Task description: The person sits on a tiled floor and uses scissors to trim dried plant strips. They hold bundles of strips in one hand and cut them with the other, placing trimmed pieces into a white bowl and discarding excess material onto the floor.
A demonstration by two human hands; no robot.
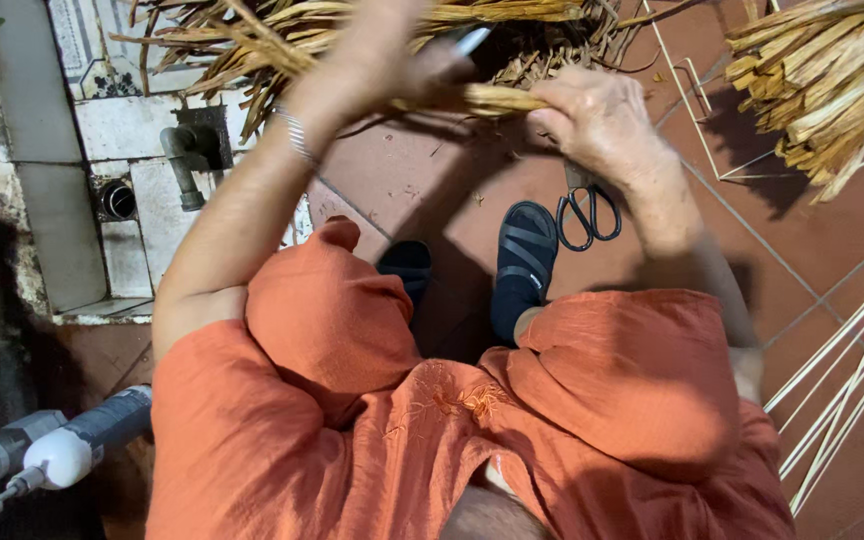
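1. Gripping a bundle of dried straw [497, 98], the right hand [597, 120] is closed around its bound stem end, knuckles toward the camera.
2. The left hand [382, 55] is closed over the same bundle further along, where the stalks fan out toward the top edge of the floor [432, 190]. A metal blade [472, 40] shows at its fingers; how it is held cannot be told. A bracelet [297, 135] sits on that wrist.
3. The bundle is held in the air above the red tiled floor, between both hands.
4. Black-handled scissors [587, 212] lie on the floor just below the right wrist, beside a black sandal [522, 262].
5. A second heap of straw [822, 80] lies at the floor's upper right corner; thin pale sticks [852, 370] lie along the right edge.
6. A grey pipe [184, 160] stands at the tiled wall on the left.
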